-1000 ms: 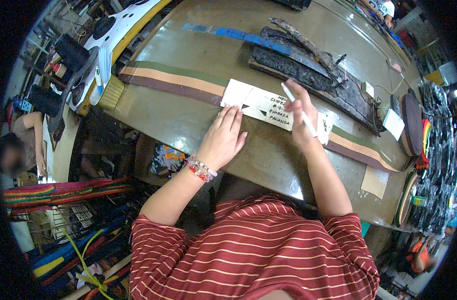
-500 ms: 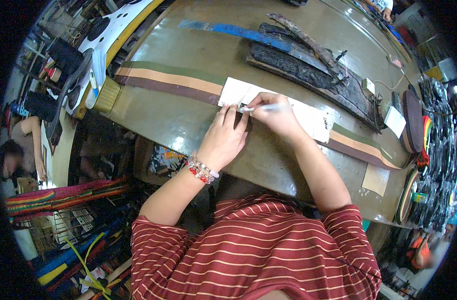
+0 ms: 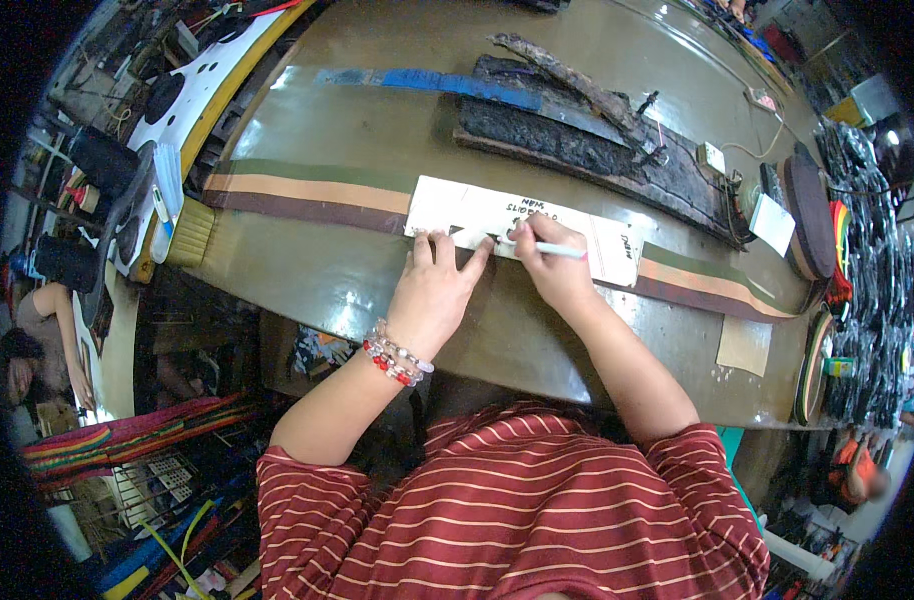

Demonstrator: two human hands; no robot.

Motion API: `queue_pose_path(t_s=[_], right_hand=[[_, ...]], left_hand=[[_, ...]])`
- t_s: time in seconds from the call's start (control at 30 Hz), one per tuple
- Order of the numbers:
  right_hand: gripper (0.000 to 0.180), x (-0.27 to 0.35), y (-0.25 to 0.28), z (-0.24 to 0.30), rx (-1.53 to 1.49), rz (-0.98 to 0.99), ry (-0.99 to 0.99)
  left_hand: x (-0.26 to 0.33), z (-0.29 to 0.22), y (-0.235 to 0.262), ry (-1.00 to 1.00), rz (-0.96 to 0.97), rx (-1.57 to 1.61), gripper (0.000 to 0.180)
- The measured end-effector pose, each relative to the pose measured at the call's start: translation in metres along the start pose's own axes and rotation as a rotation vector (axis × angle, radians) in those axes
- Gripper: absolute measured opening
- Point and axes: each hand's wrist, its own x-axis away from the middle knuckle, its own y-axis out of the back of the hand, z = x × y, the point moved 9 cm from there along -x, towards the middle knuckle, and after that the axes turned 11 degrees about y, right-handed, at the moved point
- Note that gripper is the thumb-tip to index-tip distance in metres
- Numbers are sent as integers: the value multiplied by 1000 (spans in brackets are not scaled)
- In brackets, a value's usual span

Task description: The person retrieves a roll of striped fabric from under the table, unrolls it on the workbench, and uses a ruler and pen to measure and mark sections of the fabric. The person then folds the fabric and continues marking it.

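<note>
A white card template [image 3: 459, 200] with dark handwriting and a cut-out notch lies across a long striped strap [image 3: 307, 192] of green, tan and brown. My left hand [image 3: 432, 290] presses on the template's near edge with its fingertips, fingers stretched and thumb apart. Just to its right, my right hand [image 3: 557, 275] grips a pale pen [image 3: 562, 250], tip down at the template near the notch. The pen's tip is partly hidden by the fingers. Beaded bracelets [image 3: 392, 358] circle my left wrist.
Charred-looking dark bars [image 3: 567, 145] lie beyond the template, beside a blue strip [image 3: 447, 82]. A yellowish brush [image 3: 192, 235] sits at the left table edge. Rolled strap [image 3: 809, 225] stands at the right, near a tan card [image 3: 745, 345]. Another person's arm [image 3: 65, 335] shows far left.
My right hand has shifted right along the template with the pen, uncovering the handwriting. My left hand's thumb has spread away from its fingers. The whole view has shifted slightly.
</note>
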Motion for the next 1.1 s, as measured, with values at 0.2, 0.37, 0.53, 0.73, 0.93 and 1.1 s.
queue_pose_path(t_s=[0.2,0.37,0.53,0.73,0.93,1.1], right_hand=[[33,18,40,-43,-473,-170,-446],[29,53,49,-50,-147,-185,-397],[30,49,48,-28,69,-49,-72],[27,59,69,-47,-156,-200,-329],[27,67,58,-57,-206,-158,-283],[29,56,66,-17,199,-284,121]], left_hand=[[-1,0,-1,2,12,5,59],[-1,-2,-2,14,27,-38,60],[-2,-2,5,7,21,-40,59],[-8,-3,4,33,108,-44,56],[-19,-7,16,-2,208,-37,43],[-51,-64,31,-195,-37,-27,20]])
